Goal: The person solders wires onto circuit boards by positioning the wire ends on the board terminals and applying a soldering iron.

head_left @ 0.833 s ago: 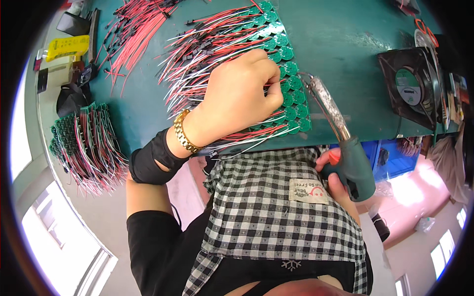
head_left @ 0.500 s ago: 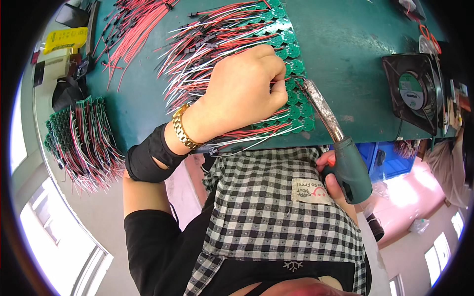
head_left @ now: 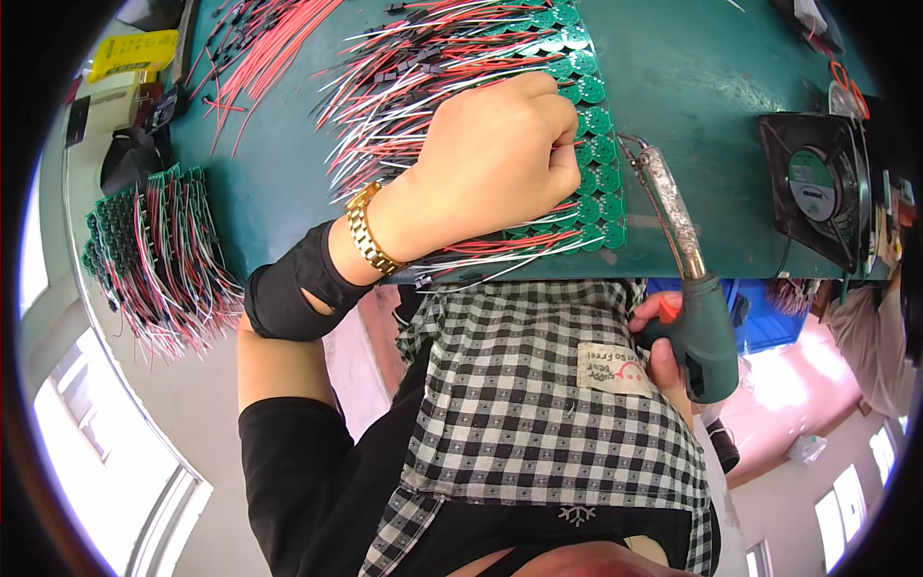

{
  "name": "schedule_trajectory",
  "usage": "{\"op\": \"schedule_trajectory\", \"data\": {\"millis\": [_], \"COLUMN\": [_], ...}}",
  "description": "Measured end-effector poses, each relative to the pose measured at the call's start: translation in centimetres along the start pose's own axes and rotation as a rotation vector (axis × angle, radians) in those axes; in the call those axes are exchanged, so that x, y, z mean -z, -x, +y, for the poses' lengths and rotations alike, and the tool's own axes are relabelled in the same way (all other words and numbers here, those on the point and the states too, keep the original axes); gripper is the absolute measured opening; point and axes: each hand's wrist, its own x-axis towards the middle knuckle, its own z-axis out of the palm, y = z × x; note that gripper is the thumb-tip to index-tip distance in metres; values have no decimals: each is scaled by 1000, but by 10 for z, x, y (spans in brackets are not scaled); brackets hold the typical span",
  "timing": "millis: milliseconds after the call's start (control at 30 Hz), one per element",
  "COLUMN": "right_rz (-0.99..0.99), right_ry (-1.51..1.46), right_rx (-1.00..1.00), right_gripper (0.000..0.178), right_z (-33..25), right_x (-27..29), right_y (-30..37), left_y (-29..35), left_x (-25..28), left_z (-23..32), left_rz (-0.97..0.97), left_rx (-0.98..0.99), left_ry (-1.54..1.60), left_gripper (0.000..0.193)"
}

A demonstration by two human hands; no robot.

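My left hand (head_left: 505,154) is closed in a pinch over the near part of a sheet of round green circuit boards (head_left: 601,207). A short red wire end shows at its fingertips; the rest is hidden by the hand. Red, white and black wires with black connectors (head_left: 404,72) lie leftward from the boards and run under the hand. Wrapped round the dark green handle of a soldering gun (head_left: 710,332) with an orange-red trigger, my right hand (head_left: 661,337) sits below the table edge. The gun's tip points up, just right of the boards and apart from them.
A bundle of red wires (head_left: 279,58) lies at the far left. Wired boards (head_left: 159,260) are stacked at the left table edge. At right stands a square black fan (head_left: 815,188). A blue bin (head_left: 769,317) is below the table, and a yellow packet (head_left: 133,56) lies far left.
The soldering gun's tip has pulled away from the boards to the right. My left hand stays closed at the boards, which appear slightly further right and up in the view.
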Motion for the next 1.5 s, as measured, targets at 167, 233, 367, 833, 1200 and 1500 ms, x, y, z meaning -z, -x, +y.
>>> {"op": "schedule_trajectory", "data": {"millis": [167,233,367,833,1200,1500], "right_rz": [-58,-13,-14,-216,-235,35], "right_ry": [2,-45,-39,57,-10,-51], "right_rx": [42,58,8,79,-47,53], "right_gripper": [39,39,41,36,32,39], "right_z": [8,9,8,7,5,7], "right_x": [3,0,0,11,11,-3], "right_y": [0,1,0,-5,-5,-2], "left_y": [1,1,3,4,6,2], "left_x": [1,-1,-4,-8,-14,-12], "left_z": [1,1,0,7,4,3], "left_rz": [-5,-5,-1,59,133,81], "left_rx": [16,13,-11,-6,-76,-11], "left_ry": [-16,-16,-28,-119,-136,-90], "left_gripper": [7,7,9,9,12,11]}}
